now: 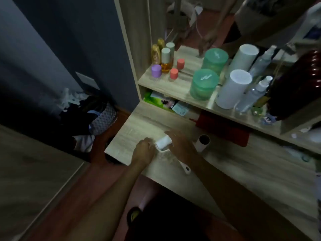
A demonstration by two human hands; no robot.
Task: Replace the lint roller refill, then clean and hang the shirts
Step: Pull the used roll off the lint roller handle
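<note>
White lint roller (164, 142) with a fresh white paper refill lies on the pale wood-grain desk top (243, 171), its white plastic handle (185, 166) running back toward the person under the right forearm. Right hand (180, 145) rests over the roll, fingers loosely spread and bent across its top; how firmly it grips cannot be told. Left hand (145, 150) is curled, fingertips pinched at the roll's near-left end. Just right of the right hand lies a spent white cardboard tube with a dark hollow end (203, 142). Beyond the hands, a shelf carries two green round lidded tubs (204, 83) and white cylindrical containers (232, 88). Far left of the left hand, a basket of dark clothes (90, 113) stands on the floor.
</note>
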